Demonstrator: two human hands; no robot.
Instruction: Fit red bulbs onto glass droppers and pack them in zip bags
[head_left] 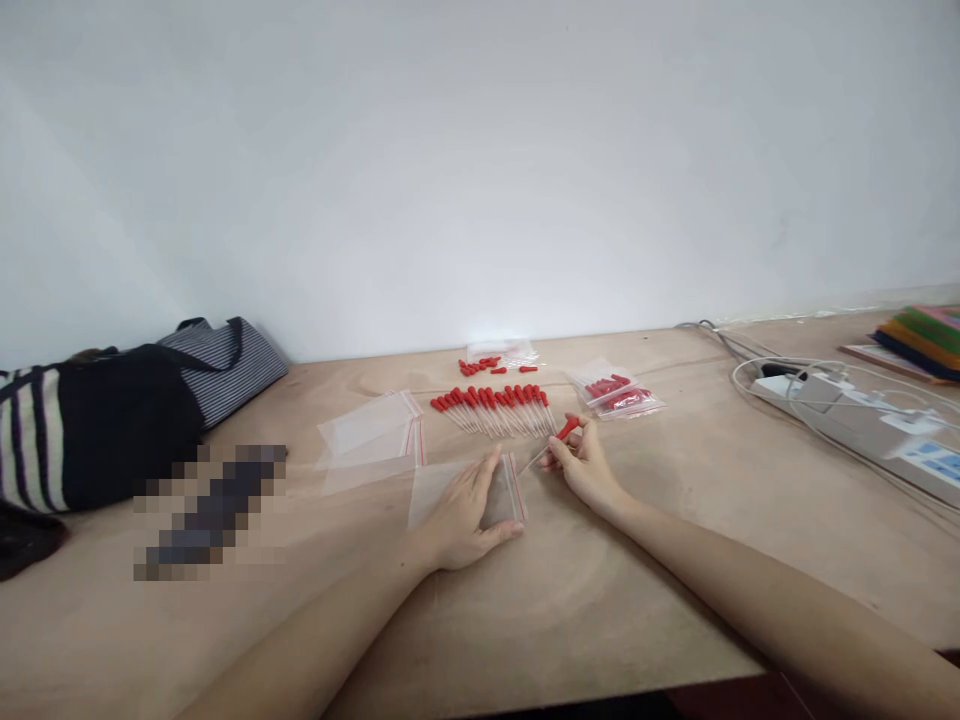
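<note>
My left hand point(465, 515) lies with its fingers spread on a clear zip-lock bag point(429, 490), whose red-lined opening faces right. Pinched in my right hand point(589, 465) is a dropper point(568, 428) with a red bulb and a thin clear tube. Its tip points down and left, close to the bag's opening. Just beyond my hands, a row of red-bulbed droppers point(491, 398) lies side by side, tubes toward me. More flat zip-lock bags point(367, 430) overlap to the left of that row.
Loose red bulbs point(480, 366) lie near the wall by a bag of clear tubes point(506, 352). A filled bag of red bulbs point(619, 392) sits to the right. Farther right are a power strip point(862, 400) with cables and a colourful stack point(922, 340). A dark bag point(127, 420) stands left.
</note>
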